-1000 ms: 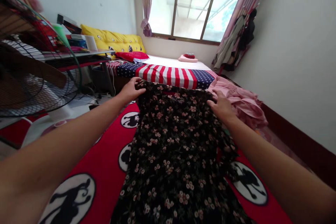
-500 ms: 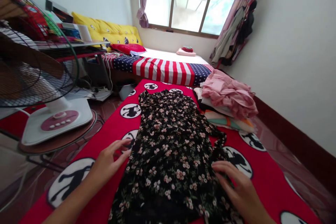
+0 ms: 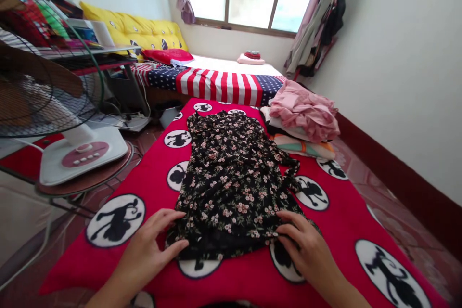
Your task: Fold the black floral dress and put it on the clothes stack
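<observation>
A black dress with pink and white flowers lies spread out flat, its hem toward me and a thin tie curling off its right side. At the lower left corner of the hem, my left hand is open, thumb and forefinger apart and touching the cloth. My right hand rests its fingertips on the lower right part of the dress, fingers spread. Beneath the dress is a red blanket with black figures in white circles.
Folded clothes with a crumpled pink garment on top sit to the right. A fan stands on a round stool at left. Beyond is a bed below the window. Clothes hang by the right wall.
Both hands have moved to the dress's hem, which now shows fully. The left hand has come from beside the dress to touch it. The view has tilted down slightly.
</observation>
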{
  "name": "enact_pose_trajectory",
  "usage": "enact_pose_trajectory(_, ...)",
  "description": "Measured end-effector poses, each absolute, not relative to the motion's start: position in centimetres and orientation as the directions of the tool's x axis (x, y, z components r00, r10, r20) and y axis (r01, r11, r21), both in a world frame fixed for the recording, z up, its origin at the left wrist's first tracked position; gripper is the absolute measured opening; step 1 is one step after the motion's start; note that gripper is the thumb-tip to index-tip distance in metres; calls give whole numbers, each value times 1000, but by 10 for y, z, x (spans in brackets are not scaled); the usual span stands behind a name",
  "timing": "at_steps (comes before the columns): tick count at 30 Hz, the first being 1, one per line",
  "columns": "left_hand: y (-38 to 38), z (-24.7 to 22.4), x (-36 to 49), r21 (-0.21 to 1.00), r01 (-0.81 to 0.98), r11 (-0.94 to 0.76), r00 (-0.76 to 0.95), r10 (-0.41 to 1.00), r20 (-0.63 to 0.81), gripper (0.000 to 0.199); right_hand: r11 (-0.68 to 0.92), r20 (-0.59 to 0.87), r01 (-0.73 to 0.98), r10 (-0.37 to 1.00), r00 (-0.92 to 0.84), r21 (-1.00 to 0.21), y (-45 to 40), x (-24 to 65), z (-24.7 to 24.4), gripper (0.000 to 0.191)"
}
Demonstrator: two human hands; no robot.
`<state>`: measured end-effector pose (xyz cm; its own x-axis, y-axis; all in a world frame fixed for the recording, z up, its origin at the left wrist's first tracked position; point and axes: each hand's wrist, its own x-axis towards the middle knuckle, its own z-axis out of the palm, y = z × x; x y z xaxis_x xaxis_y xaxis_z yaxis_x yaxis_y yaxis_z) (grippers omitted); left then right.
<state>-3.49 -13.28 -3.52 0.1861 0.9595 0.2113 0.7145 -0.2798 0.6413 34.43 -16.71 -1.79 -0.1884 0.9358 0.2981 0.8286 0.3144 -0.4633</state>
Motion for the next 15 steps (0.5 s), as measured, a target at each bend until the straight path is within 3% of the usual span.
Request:
enact_pose_trajectory(4, -137, -33, -10, 518, 784, -343, 210, 931, 298, 63, 212, 359, 734, 932, 46, -645, -163, 337, 1, 18)
enact_pose_trajectory(7, -134, -31, 14, 460, 807, -371, 241, 917, 316, 72, 158, 351, 691, 925, 146, -705, -160, 329, 15, 20)
enact_pose_trajectory(15, -117, -32, 47, 372, 847, -380, 251, 903, 349, 56, 228, 405, 656, 905, 128, -719, -149, 327, 20, 19)
